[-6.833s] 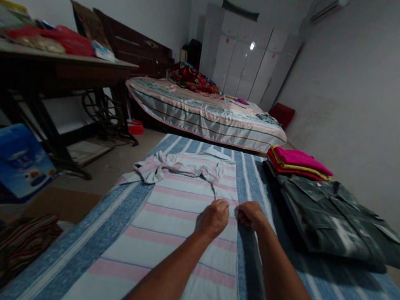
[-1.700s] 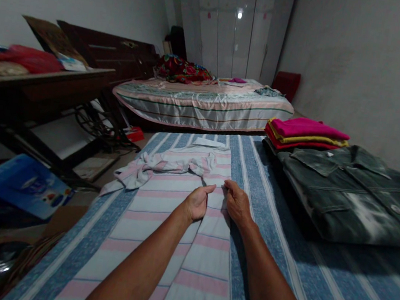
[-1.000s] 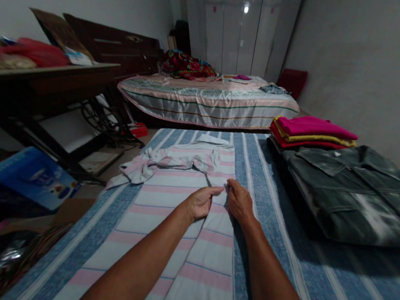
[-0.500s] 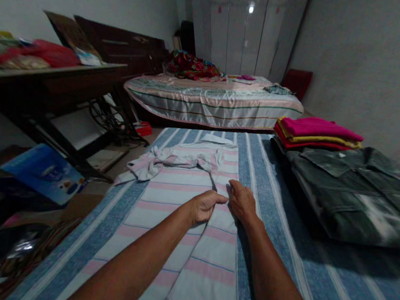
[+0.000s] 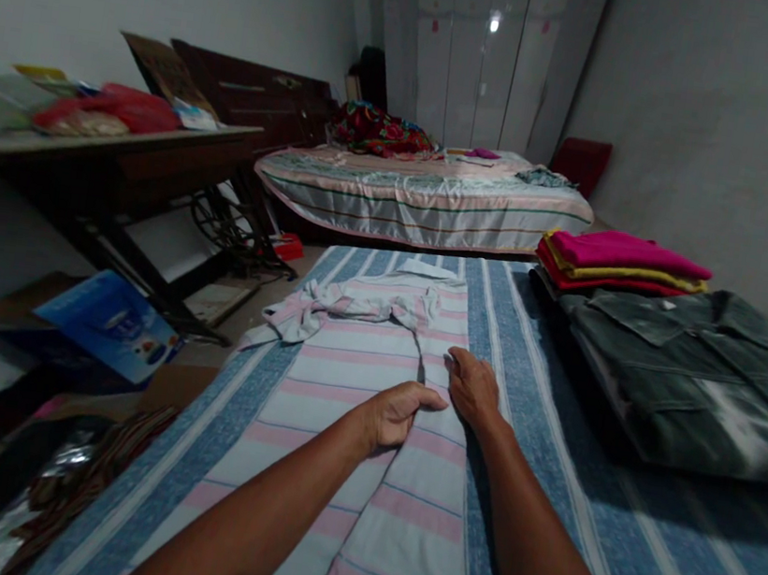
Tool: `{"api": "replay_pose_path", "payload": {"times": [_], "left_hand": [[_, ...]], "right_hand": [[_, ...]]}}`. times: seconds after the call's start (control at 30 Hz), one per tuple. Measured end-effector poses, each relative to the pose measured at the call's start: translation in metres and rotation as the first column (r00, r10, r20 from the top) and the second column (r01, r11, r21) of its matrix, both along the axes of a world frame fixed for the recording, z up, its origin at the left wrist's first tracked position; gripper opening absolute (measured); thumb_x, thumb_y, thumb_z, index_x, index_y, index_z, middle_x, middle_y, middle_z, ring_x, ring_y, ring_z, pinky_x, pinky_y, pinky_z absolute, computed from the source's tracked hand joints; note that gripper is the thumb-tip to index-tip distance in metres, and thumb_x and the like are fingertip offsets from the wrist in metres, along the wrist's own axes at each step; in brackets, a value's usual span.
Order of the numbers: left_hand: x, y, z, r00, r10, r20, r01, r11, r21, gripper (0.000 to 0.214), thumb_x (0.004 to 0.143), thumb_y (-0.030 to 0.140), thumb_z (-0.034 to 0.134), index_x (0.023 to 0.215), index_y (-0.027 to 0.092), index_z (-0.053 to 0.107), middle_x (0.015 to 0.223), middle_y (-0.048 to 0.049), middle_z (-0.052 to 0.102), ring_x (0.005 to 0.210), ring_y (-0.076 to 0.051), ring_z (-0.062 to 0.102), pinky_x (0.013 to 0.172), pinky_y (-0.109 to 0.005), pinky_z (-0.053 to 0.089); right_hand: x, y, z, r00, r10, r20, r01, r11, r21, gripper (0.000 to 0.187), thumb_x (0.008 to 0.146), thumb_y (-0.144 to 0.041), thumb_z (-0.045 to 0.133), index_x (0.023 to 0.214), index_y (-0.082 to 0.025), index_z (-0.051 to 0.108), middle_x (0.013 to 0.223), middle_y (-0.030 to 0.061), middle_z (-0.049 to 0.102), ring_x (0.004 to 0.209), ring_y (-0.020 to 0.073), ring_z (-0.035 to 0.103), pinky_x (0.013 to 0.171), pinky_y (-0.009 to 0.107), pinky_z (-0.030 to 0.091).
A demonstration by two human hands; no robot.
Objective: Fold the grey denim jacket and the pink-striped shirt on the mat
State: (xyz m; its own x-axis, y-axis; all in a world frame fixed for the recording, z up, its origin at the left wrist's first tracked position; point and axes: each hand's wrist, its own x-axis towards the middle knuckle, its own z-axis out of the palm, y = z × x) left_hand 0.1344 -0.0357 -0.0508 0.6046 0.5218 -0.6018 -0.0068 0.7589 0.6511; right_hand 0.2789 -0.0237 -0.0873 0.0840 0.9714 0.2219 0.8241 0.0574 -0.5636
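So, the pink-and-white striped shirt (image 5: 345, 367) lies flat in front of me, its pale collar (image 5: 431, 270) at the far end, on a blue striped cloth (image 5: 249, 392). One sleeve (image 5: 368, 304) is bunched across the upper part of the shirt and trails past its left edge. Along the shirt's right side a folded-over layer (image 5: 422, 509) runs down towards me, ending in a pink band.

My left hand (image 5: 400, 412) grips the inner edge of that layer, thumb on top, over the middle of the shirt. My right hand (image 5: 474, 389) rests at the shirt's right edge with the fingers bent (whether they pinch any fabric, I can't tell).

To the right of the shirt sits a folded dark green jacket (image 5: 690, 375), with pink, yellow and red folded clothes (image 5: 633, 254) just behind it. Well to the left of the shirt stand a cluttered table (image 5: 152, 165) and, lower down, a blue box (image 5: 115, 318). Beyond the shirt's collar is a bed (image 5: 437, 210) with a red floral bundle (image 5: 383, 132).
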Motion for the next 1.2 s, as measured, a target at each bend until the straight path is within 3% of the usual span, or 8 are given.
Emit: {"api": "replay_pose_path", "payload": {"times": [0.17,0.4,0.7,0.9,1.2], "left_hand": [[-0.001,-0.004,0.002,0.998,-0.009,0.059,0.006,0.999,0.047,0.021,0.061,0.007,0.060,0.081,0.007,0.067,0.070,-0.0100,0.072,0.068,-0.023,0.069,0.076,-0.034,0.053],[-0.003,-0.014,0.005,1.000,-0.013,0.007,0.013,0.995,0.100,0.016,0.057,0.001,0.060,0.070,0.009,0.065,0.065,-0.0090,0.071,0.061,-0.019,0.067,0.069,-0.032,0.054],[-0.016,-0.038,0.003,1.000,-0.018,-0.025,0.020,0.995,0.093,0.020,0.051,0.006,0.071,0.070,0.007,0.065,0.067,-0.0076,0.070,0.058,-0.017,0.066,0.064,-0.029,0.052],[-0.023,-0.055,0.009,0.991,0.016,-0.129,0.003,0.989,0.150,0.023,0.048,0.011,0.075,0.067,0.009,0.063,0.062,-0.0052,0.068,0.056,-0.018,0.065,0.058,-0.029,0.052],[-0.040,-0.074,0.007,0.991,0.028,-0.128,-0.006,0.985,0.173,0.018,0.052,0.015,0.074,0.061,0.011,0.059,0.055,-0.0029,0.064,0.048,-0.015,0.060,0.051,-0.027,0.050]], "right_hand": [[-0.001,-0.002,0.000,0.999,0.004,0.034,-0.004,1.000,0.016,0.034,0.092,-0.019,0.034,0.120,-0.019,0.054,0.114,0.0081,0.064,0.106,0.0190,0.055,0.094,0.032,0.028],[-0.002,-0.002,-0.005,0.995,0.021,0.098,-0.025,0.999,0.037,0.034,0.093,-0.018,0.033,0.121,-0.018,0.052,0.120,0.0085,0.061,0.108,0.0184,0.054,0.095,0.032,0.026],[-0.010,-0.011,-0.004,0.972,0.044,0.230,-0.057,0.997,0.049,0.027,0.097,-0.029,0.029,0.108,-0.022,0.052,0.117,0.0085,0.059,0.111,0.0202,0.048,0.099,0.040,0.022],[-0.013,-0.011,-0.002,0.944,0.048,0.326,-0.050,0.999,-0.002,0.035,0.097,-0.039,0.032,0.122,-0.021,0.047,0.138,0.0124,0.044,0.128,0.0234,0.035,0.103,0.048,0.021],[-0.026,-0.036,0.004,0.909,0.097,0.407,-0.061,0.993,-0.101,0.055,0.096,-0.047,0.030,0.139,-0.012,0.035,0.147,0.0171,0.030,0.136,0.0278,0.025,0.107,0.051,0.017]]}}
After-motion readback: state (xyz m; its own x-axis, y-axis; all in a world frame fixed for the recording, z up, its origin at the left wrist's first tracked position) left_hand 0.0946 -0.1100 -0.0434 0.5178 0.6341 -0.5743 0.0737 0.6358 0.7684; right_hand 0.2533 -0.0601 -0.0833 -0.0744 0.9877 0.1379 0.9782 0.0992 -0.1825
